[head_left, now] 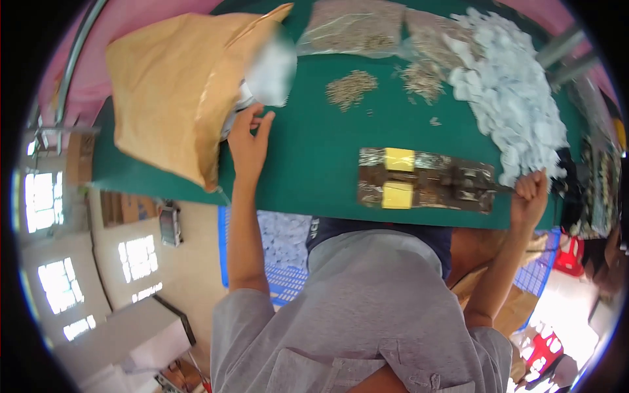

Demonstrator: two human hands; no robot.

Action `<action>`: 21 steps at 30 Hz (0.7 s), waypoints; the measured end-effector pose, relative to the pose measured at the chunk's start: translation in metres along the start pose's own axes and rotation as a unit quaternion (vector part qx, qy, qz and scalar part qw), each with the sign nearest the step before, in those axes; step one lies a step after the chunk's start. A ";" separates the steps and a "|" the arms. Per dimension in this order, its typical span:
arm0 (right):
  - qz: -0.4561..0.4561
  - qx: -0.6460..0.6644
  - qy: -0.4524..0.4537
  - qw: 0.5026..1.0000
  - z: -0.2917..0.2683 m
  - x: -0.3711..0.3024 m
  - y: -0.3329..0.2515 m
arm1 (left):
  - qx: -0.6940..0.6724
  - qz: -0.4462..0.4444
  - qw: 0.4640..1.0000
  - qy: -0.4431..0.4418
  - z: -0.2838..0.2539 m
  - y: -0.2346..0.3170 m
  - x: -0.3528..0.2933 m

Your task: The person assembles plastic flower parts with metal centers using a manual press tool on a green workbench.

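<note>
Brown paper is what the left hand [250,141] is held up against, right at the mouth of the big bag [170,98], where white pieces [270,72] can be seen poking out, a bit blurred. Thumb and fingers are loosely parted there, half curled, and nothing can be made out pinched between them. The right hand [529,193] is curled in much tighter, set beside the end of the dark rod on the brown taped fixture [426,187]; whether it's clamped on the rod or on a white piece can't be told from this angle, tbh.

The fixture is laid flat near the front edge of the green worktop [308,150], and nothing white is seen on its yellow pads [397,195]. So by the look of it, a repeat job has been caught between pieces. Some are bagged at left, but loads are left in the white heap [508,85], just past the right hand.

Further out, two loose piles of small pins [352,89] are spread, with clear bags [354,26] of more behind. Plenty of stock is left, then. How many pieces are finished can't be judged.
</note>
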State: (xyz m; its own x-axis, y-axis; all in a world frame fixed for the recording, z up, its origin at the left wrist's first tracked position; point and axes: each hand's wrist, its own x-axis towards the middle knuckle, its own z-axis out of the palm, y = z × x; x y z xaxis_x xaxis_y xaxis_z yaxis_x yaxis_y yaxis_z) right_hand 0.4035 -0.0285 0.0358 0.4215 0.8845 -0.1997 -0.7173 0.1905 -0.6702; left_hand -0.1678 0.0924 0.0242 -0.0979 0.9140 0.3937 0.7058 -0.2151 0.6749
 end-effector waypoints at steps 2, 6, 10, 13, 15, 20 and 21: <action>-0.068 -0.142 0.097 0.983 0.001 -0.002 0.014 | 0.185 -0.010 0.982 -0.019 0.021 -0.007 0.022; -0.197 -0.567 0.134 0.789 0.001 -0.014 0.029 | 0.143 -0.014 0.990 -0.008 0.033 -0.041 0.046; -0.351 -0.677 -0.006 0.647 0.035 -0.003 0.039 | -0.099 -0.070 0.992 0.021 0.026 -0.018 0.034; -0.344 -0.743 -0.141 0.556 0.064 0.022 0.029 | -0.244 -0.122 0.961 -0.038 0.018 0.067 -0.001; -0.371 -0.749 -0.213 0.506 0.080 0.047 0.037 | -0.280 -0.124 0.945 -0.116 0.014 0.097 -0.031; -0.323 -0.865 -0.201 0.327 0.087 0.079 0.058 | -0.385 -0.194 0.846 -0.314 0.024 0.154 -0.094; -0.334 -0.872 -0.185 0.306 0.083 0.082 0.065 | -0.399 -0.197 0.826 -0.345 0.026 0.161 -0.102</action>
State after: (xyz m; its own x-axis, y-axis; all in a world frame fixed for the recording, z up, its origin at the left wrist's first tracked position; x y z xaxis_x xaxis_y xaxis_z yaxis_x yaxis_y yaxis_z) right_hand 0.3455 0.0915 0.0351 -0.1729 0.9456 0.2757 0.9834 0.1503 0.1012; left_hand -0.0265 -0.0268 0.0765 0.4086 0.8862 -0.2186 -0.0004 0.2396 0.9709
